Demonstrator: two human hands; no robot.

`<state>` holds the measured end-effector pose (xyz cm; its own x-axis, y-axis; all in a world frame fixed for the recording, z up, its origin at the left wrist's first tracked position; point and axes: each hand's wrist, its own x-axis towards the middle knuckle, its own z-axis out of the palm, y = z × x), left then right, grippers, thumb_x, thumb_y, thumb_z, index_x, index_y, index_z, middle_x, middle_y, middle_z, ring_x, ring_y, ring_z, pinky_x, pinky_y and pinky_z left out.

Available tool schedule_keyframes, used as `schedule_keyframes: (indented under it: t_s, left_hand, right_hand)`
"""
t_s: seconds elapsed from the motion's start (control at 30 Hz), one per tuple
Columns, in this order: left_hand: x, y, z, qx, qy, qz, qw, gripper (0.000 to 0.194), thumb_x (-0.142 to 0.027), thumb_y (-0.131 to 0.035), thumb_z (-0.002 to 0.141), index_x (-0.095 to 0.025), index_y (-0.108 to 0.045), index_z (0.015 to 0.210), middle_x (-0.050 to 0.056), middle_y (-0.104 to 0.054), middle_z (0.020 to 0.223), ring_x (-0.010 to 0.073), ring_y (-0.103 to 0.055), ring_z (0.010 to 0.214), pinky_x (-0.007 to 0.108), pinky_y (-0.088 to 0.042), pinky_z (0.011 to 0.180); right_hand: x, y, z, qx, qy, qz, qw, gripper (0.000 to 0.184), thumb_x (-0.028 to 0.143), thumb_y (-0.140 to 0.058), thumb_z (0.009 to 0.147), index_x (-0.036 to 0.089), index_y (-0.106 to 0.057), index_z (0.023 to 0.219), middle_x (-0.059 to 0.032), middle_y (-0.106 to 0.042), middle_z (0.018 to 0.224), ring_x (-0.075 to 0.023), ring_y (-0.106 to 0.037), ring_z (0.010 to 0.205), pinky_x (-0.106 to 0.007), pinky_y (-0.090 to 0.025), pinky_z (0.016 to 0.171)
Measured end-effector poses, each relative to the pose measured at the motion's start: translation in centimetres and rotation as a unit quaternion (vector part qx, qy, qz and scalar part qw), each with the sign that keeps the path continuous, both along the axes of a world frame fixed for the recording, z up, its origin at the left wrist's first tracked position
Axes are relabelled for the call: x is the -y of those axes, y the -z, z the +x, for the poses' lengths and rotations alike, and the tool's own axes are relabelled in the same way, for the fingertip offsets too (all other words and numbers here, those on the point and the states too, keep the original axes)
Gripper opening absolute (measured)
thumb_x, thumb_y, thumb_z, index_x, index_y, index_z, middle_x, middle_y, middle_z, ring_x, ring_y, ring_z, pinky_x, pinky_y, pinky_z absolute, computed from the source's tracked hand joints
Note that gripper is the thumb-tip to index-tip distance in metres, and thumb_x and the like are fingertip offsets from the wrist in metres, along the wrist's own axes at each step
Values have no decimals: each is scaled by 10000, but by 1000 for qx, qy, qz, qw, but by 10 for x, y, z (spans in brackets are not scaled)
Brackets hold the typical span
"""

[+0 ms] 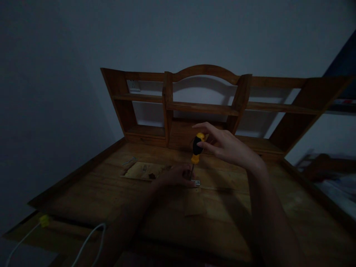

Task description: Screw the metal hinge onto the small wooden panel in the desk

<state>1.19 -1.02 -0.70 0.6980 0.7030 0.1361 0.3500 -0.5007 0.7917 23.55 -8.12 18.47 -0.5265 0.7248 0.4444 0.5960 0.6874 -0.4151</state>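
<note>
screwdriver [197,145] grasped by right fingers [210,148]; left fingers [188,183] at nine o'clock of metal bracket [197,183], grip unclear; press squarely.

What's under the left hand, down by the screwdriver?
A small metal piece shows just right of the left hand, over the wooden tabletop. Whatever else lies under the hand is covered, and the tip of the screwdriver can't be made out.
</note>
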Motion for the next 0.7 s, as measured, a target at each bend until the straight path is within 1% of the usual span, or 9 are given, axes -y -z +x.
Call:
schedule_keyframes:
  t_s: [0.1,0.17,0.3,0.4,0.47,0.5,0.57,0.63,0.7]
  left_hand:
    - [-3,-9,-5,14,29,-44,998,442,-555,-853,761,-170,-698,911,-15,-598,814,132,-522,752,251,-392,665]
    - [-5,-15,-8,22,51,-59,997,427,-551,-843,774,-157,-694,846,6,-631,854,144,-555,796,262,-413,707]
    - [-4,-18,-10,21,50,-66,996,438,-560,-848,763,-150,-706,819,30,-657,887,159,-579,830,274,-431,746]
    - [-4,-17,-10,20,53,-60,997,424,-555,-846,768,-153,-725,829,37,-674,902,172,-594,861,282,-442,773]
    - [-3,-17,-9,13,55,-59,997,403,-542,-840,781,-158,-737,845,40,-689,917,179,-605,879,287,-447,787]
    - [-3,-18,-9,9,55,-60,997,394,-536,-834,790,-159,-741,856,41,-695,923,183,-610,884,288,-449,788]
    - [-4,-18,-9,6,54,-65,996,386,-528,-836,790,-160,-745,864,40,-700,914,184,-615,872,288,-453,773]
    - [-5,-18,-9,8,58,-72,996,381,-519,-843,785,-158,-745,859,38,-700,894,182,-618,855,286,-458,762]
    - [-5,-17,-9,12,63,-78,995,378,-515,-852,779,-161,-751,868,36,-704,887,181,-626,854,286,-466,763]
  right_hand:
    - [0,0,0,-10,0,2,1000,433,274,-622,982,268,-528,1405,-37,-739,1086,-193,-705,861,-324,-523,760]
    - [-1,0,-1,-8,1,11,1000,352,292,-632,984,254,-558,1326,-31,-736,1063,-181,-695,828,-313,-510,750]
    - [-4,1,-6,4,8,59,998,227,360,-671,983,233,-610,1162,-17,-724,991,-168,-669,797,-294,-471,732]
    - [-7,4,-10,10,25,98,995,257,446,-707,961,215,-628,1040,-10,-703,888,-173,-645,770,-289,-435,694]
    - [-7,5,-13,20,34,115,993,301,503,-690,962,207,-646,987,-26,-699,877,-187,-640,788,-300,-434,703]
    - [-7,6,-14,23,35,119,992,316,517,-674,969,203,-666,1003,-44,-711,925,-197,-646,824,-310,-446,730]
    - [-5,6,-16,20,24,108,994,325,486,-644,991,196,-701,1127,-81,-732,1088,-213,-663,914,-331,-474,803]
    - [-3,5,-17,7,5,80,997,349,387,-617,1007,199,-679,1294,-93,-719,1257,-209,-678,960,-343,-494,853]
    - [-1,5,-17,-3,-9,56,998,386,283,-584,1004,215,-644,1379,-78,-709,1324,-191,-688,931,-344,-509,861]
